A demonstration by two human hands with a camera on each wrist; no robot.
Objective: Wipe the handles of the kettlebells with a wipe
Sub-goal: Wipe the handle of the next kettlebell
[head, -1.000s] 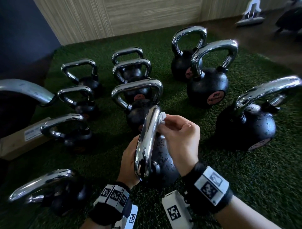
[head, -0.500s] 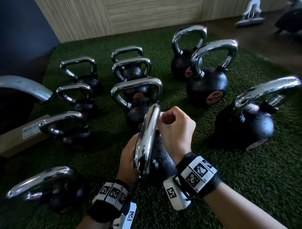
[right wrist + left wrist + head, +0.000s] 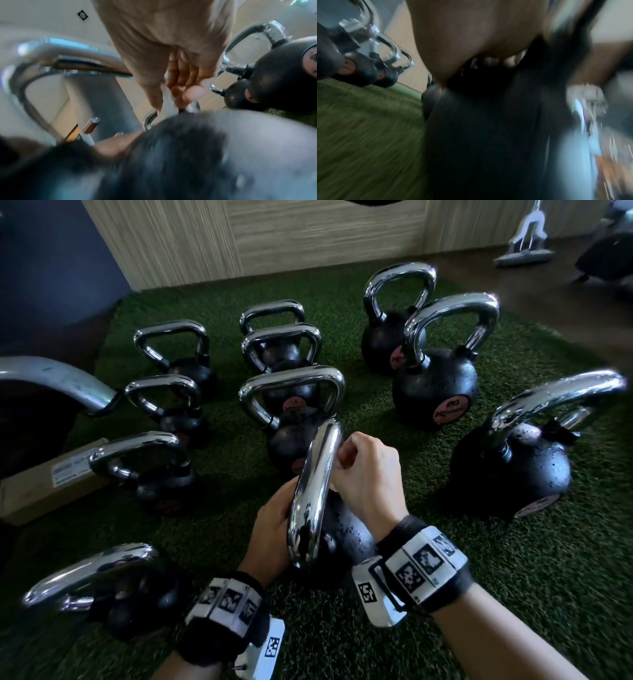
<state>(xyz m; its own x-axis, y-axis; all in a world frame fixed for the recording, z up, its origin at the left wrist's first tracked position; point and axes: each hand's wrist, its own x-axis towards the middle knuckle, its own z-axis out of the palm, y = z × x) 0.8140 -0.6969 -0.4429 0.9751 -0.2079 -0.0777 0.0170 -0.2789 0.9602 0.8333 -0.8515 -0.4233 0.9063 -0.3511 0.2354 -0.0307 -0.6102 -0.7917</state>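
Note:
A black kettlebell [image 3: 346, 537] with a chrome handle [image 3: 317, 491] stands on the green turf just in front of me, its handle edge-on to the head view. My right hand [image 3: 364, 470] is curled against the upper right side of that handle and pinches a white wipe [image 3: 169, 104] onto the chrome; in the head view the fist hides the wipe. From the left, my left hand [image 3: 270, 522] grips the kettlebell below the handle. Its fingers [image 3: 496, 62] curl over the black ball and are partly hidden behind the handle.
Several more chrome-handled kettlebells stand around on the turf [image 3: 513, 594]: one right behind [image 3: 291, 405], a big one to the right [image 3: 513, 470], one at the near left [image 3: 102, 587]. A cardboard box [image 3: 44, 491] lies at the left. A wood-panel wall [image 3: 274, 234] closes the back.
My right hand has closed from loosely spread fingers into a fist on the handle's side and turned over, so the wipe is now hidden in it. The left hand has stayed put.

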